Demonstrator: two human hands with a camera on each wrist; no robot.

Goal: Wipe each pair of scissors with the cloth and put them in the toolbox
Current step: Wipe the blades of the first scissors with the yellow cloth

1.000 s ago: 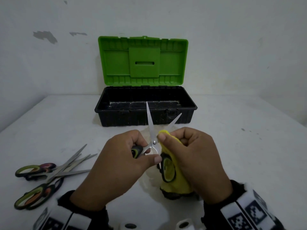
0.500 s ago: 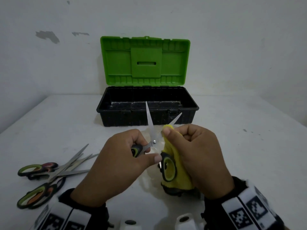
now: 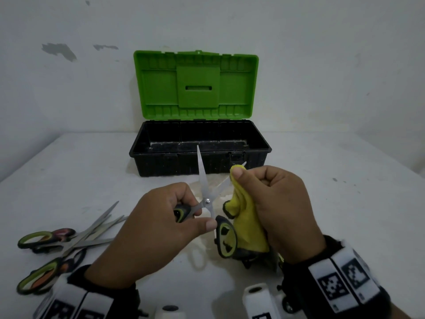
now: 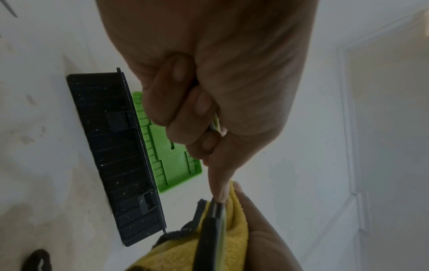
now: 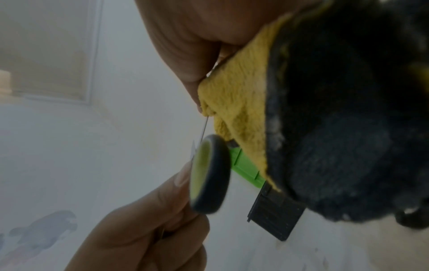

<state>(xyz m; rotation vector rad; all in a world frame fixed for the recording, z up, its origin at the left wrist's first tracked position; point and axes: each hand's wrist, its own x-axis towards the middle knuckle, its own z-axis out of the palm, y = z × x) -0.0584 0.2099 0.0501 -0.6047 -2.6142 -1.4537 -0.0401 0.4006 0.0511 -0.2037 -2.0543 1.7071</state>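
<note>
Wiping now near the tip of the right blade, up from beside the pivot: right hand [image 3: 282, 210] pinching yellow cloth [image 3: 247, 229] round it, left hand [image 3: 156, 229] gripping the spread scissors [image 3: 207, 199] above the counter [image 3: 345, 215], short of the toolbox [image 3: 200, 162], more pairs [image 3: 66, 245] unwiped.

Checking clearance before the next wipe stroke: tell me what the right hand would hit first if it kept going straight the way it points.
Probably the toolbox: the right hand, gripping the cloth on one scissors blade, points toward its black front wall. Depth is unclear from the head view.
</note>
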